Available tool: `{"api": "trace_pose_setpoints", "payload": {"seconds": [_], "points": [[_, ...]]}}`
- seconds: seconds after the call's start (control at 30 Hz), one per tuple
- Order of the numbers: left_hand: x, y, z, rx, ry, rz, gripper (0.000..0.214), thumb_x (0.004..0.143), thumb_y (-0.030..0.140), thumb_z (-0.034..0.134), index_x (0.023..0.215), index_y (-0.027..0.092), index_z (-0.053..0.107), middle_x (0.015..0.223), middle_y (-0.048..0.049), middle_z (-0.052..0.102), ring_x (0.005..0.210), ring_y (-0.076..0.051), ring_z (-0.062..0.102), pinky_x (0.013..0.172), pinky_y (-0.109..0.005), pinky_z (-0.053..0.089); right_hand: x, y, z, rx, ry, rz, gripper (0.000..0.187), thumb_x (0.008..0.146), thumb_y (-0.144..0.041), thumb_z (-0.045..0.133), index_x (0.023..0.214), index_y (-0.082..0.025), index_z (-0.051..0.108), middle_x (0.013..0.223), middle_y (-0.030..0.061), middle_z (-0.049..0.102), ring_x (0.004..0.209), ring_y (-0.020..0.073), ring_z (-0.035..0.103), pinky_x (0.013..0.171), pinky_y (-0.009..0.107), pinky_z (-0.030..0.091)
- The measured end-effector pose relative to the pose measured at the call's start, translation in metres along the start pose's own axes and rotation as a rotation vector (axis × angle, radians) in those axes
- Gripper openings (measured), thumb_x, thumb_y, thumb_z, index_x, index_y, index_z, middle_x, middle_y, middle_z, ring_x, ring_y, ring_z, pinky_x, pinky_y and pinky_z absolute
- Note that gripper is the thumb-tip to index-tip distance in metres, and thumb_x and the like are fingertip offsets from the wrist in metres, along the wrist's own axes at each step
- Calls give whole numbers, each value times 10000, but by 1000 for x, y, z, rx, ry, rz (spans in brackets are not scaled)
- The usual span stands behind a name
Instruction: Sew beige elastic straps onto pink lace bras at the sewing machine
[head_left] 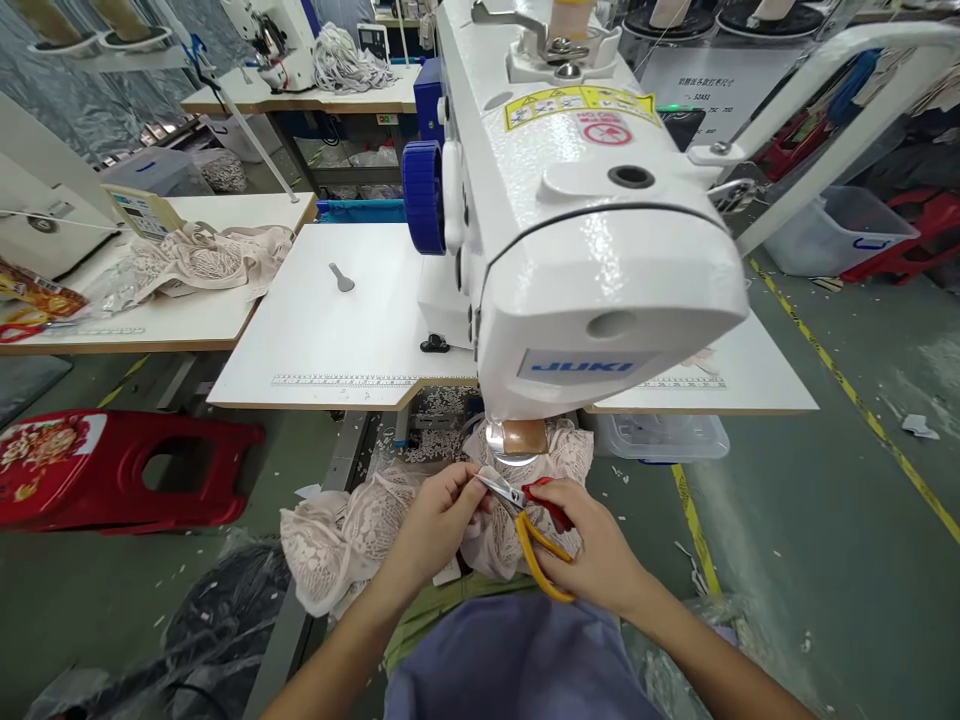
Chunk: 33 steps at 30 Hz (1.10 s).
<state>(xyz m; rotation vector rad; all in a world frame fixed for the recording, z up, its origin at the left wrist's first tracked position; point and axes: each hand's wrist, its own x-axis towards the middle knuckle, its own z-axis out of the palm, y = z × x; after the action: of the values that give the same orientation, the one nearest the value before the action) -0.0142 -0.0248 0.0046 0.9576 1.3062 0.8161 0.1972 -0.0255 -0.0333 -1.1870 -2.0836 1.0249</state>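
My left hand [435, 525] is closed, pinching an edge of pale pink lace fabric [337, 540] that spills over my lap. My right hand [592, 550] grips yellow-and-red handled scissors [529, 520], whose blades point left and meet the fabric edge at my left fingertips. Both hands sit just below the head of a white JUKI sewing machine [585, 260], which hides the needle area.
A white sewing table [337, 330] carries a ruler strip and a small grey tool [341, 278]. More lace pieces [202, 260] lie on the left table. A red plastic stool [127, 470] stands on the floor at left. Clear bins [840, 230] sit at right, beside yellow floor tape.
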Motion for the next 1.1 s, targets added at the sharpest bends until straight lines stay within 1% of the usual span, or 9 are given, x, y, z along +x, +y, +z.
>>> {"api": "trace_pose_setpoints", "payload": {"seconds": [0.17, 0.37, 0.5, 0.63, 0.77, 0.87, 0.93, 1.0, 1.1], "points": [[-1, 1, -9, 131, 26, 9, 312, 876, 468, 524, 725, 200, 578, 668, 6, 587, 561, -119, 476, 521, -226, 367, 7, -1, 0, 21, -58, 47, 404, 793, -248, 626, 1195, -210, 631, 1032, 92, 690, 778, 197, 654, 672, 321, 560], [1, -3, -11, 175, 77, 40, 343, 896, 466, 509, 697, 196, 579, 650, 2, 591, 559, -123, 490, 538, -233, 391, 1, -1, -6, 18, -108, 123, 369, 839, -253, 604, 1203, -241, 666, 1084, 82, 727, 969, 236, 697, 805, 335, 570], [3, -2, -14, 143, 154, 76, 303, 875, 457, 525, 775, 197, 642, 719, -26, 655, 653, -157, 585, 613, -253, 460, -12, 6, -17, -21, -64, 150, 347, 846, -278, 589, 1181, -263, 679, 1008, 65, 736, 809, 206, 700, 688, 305, 574], [4, -7, -22, 370, 242, 210, 263, 874, 403, 521, 897, 209, 698, 797, -59, 713, 743, -205, 645, 657, -280, 475, -18, 26, -44, -91, -46, 195, 279, 825, -325, 597, 1081, -266, 689, 879, 35, 725, 569, 159, 620, 501, 269, 507], [9, -8, -25, 573, 276, 282, 272, 841, 364, 544, 1029, 234, 690, 759, -42, 716, 683, -207, 646, 626, -278, 454, 22, 51, -85, -305, 147, 301, 257, 826, -443, 599, 960, -230, 651, 742, 37, 699, 586, 205, 627, 510, 299, 482], [14, 3, -25, 521, 71, 222, 243, 863, 355, 505, 963, 224, 684, 788, -53, 729, 755, -220, 685, 674, -281, 491, 76, 67, -120, -518, 281, 366, 268, 848, -426, 585, 963, -190, 642, 831, 92, 716, 708, 260, 667, 591, 339, 498], [18, 12, -28, 495, -72, 193, 259, 902, 354, 461, 990, 217, 664, 892, -70, 743, 865, -228, 695, 742, -291, 508, 106, 73, -139, -622, 257, 323, 243, 859, -333, 567, 992, -150, 656, 942, 151, 723, 847, 311, 675, 692, 392, 520], [19, 16, -35, 525, -130, 187, 257, 929, 339, 434, 1036, 218, 635, 938, -73, 743, 879, -221, 690, 757, -297, 506, 119, 74, -146, -655, 235, 227, 235, 862, -240, 531, 1012, -125, 669, 1070, 196, 703, 1021, 345, 642, 831, 445, 513], [17, 9, -39, 679, -19, 248, 221, 934, 300, 434, 1006, 224, 629, 893, -78, 738, 821, -230, 680, 711, -320, 497, 100, 64, -126, -515, 333, 102, 276, 906, -268, 491, 1081, -148, 668, 1160, 184, 673, 1116, 332, 601, 914, 480, 499]]}}
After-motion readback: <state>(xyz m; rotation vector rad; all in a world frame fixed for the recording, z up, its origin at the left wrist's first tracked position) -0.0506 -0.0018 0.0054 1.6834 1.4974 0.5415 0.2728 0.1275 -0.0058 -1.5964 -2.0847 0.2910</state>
